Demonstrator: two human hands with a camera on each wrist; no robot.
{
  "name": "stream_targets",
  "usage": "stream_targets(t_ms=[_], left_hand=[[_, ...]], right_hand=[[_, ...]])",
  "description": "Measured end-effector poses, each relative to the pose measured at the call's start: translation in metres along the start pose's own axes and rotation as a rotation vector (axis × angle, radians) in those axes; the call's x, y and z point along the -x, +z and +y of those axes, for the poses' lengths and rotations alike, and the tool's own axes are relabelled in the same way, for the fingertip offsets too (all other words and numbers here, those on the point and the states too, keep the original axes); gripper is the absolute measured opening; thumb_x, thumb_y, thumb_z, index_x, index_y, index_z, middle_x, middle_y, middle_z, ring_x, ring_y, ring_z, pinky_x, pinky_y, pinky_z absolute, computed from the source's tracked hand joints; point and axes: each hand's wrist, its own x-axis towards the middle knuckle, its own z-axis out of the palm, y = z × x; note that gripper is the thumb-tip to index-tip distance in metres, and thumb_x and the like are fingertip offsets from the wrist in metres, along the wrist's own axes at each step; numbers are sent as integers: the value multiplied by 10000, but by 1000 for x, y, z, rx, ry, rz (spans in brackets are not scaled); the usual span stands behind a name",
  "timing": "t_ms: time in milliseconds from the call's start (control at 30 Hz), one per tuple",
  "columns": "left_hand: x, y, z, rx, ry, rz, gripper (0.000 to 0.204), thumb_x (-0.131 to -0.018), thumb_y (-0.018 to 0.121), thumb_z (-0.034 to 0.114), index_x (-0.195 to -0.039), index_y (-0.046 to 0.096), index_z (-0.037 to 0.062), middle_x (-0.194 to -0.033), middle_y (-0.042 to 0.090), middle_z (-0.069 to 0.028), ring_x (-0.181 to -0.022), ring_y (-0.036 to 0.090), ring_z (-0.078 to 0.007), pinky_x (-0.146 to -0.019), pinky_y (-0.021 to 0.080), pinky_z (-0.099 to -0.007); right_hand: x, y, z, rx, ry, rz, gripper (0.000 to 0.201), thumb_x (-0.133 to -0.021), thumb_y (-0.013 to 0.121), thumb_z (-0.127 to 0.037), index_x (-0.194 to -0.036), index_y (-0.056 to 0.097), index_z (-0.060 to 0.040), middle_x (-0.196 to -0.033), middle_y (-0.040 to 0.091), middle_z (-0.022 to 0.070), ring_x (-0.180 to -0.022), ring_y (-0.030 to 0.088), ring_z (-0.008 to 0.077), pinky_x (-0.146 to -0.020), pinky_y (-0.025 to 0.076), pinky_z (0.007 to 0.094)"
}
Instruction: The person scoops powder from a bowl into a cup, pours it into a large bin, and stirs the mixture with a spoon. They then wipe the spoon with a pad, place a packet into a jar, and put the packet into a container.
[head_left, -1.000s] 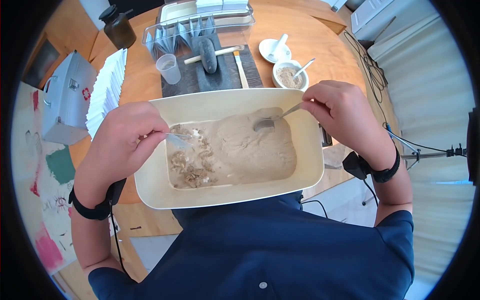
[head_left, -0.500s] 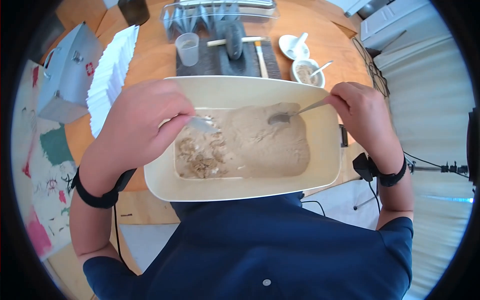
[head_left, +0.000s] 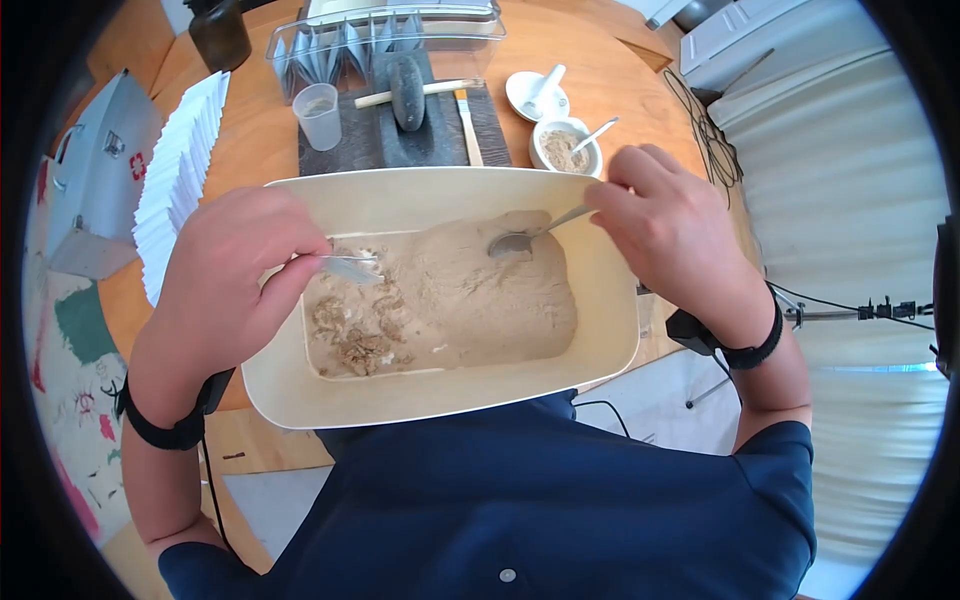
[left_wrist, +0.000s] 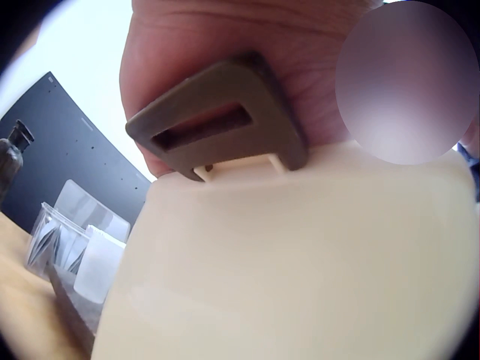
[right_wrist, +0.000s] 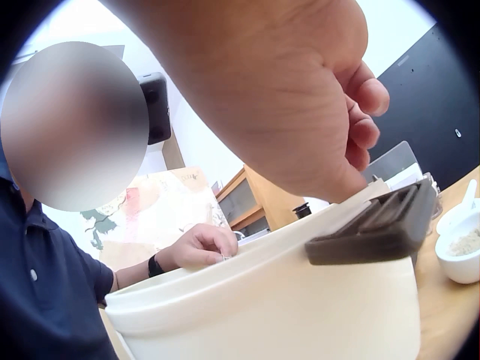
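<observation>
From where I stand, a person in a navy shirt leans over a deep, cream plastic bin (head_left: 440, 402), a rounded rectangle whose long axis runs from nine o'clock to three, with twelve o'clock pointing away from them. In it lies pale tan powder (head_left: 490, 320), smooth and heaped around three o'clock, with rougher brown clumps (head_left: 362, 350) and white specks near nine.

The left hand (head_left: 225, 280) has thumb and fingertips together, clamped on a thin, clear strip (head_left: 352, 268), over the ten o'clock part of the bin, its free end pointing to four. The right hand (head_left: 680, 225) has its fingers curled, clamped on the handle of a shiny metal spoon (head_left: 512, 243). The spoon's bowl touches the powder towards one or two o'clock, and its long axis slants from eight up to two.

Beyond the rim, at twelve, a smooth, dark oval stone (head_left: 407, 92) sits by a wooden-handled brush (head_left: 467, 125); a frosted plastic cup (head_left: 318, 118) stands at eleven, a glossy white bowl (head_left: 592, 160) of powder at one. Pleated white paper (head_left: 182, 180) and a silver case (head_left: 100, 190) bearing a red cross lie towards ten.
</observation>
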Motion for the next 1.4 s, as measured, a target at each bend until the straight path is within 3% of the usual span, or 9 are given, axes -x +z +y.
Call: stream_targets(t_ms=[33,200,267,600,800,867,1067,1267,1400], left_hand=[[0,0,0,6,-6,-6,76,-769,685,-1,-827,642,23,-803,618,-112,-760,596,-309,-682,455,-394],[1,1,-1,12,7,7,78,-768,680,-8,-828,644,26,-797,610,-111,-755,596,-301,-670,452,-386],[1,1,0,13,19,34,76,-769,676,-9,-827,644,27,-795,608,-111,-753,596,-300,-665,451,-385],[1,0,-1,22,-3,1,63,-772,674,6,-825,649,30,-799,615,-113,-760,599,-302,-684,455,-393],[3,1,-3,22,2,14,60,-772,672,5,-820,646,30,-787,613,-115,-754,601,-303,-672,449,-394],[3,1,-3,22,6,18,59,-773,671,5,-819,645,29,-784,612,-116,-750,600,-302,-667,447,-395],[5,2,-5,43,30,46,60,-768,671,4,-815,640,24,-766,606,-113,-734,592,-302,-649,437,-392],[4,2,-4,53,31,35,49,-772,668,7,-809,639,19,-763,608,-114,-732,592,-303,-651,441,-391],[3,2,-3,38,29,34,52,-768,671,6,-810,648,25,-780,618,-114,-744,600,-302,-669,454,-385]], right_hand=[[-2,0,-1,-12,-47,-48,144,-729,748,-69,-835,650,-75,-808,550,46,-780,605,220,-583,487,337],[-10,9,-7,158,-148,-207,74,-710,676,-80,-696,604,-84,-834,508,31,-840,556,180,-579,486,282],[-12,12,-8,261,-221,-227,66,-710,677,-83,-652,674,-116,-843,525,11,-863,546,148,-515,453,243],[-16,3,-19,386,-271,-347,50,-708,689,-95,-663,678,-114,-852,533,15,-860,536,158,-515,423,243],[-17,0,-22,273,-289,-353,59,-757,676,-89,-808,647,-90,-839,568,54,-834,595,171,-539,457,251],[-20,-4,-25,122,-162,-541,91,-785,656,-74,-864,613,-62,-811,599,101,-795,657,227,-574,510,309],[-21,8,-21,-474,-152,-325,111,-820,669,-65,-903,622,-8,-796,598,132,-758,649,333,-648,543,413],[-31,-1,-29,-510,-99,-136,100,-837,684,-59,-926,686,-15,-839,626,135,-781,649,339,-684,541,413],[-46,8,-44,-675,-110,-136,92,-857,674,-72,-930,708,-27,-861,651,139,-800,655,339,-699,540,422]])
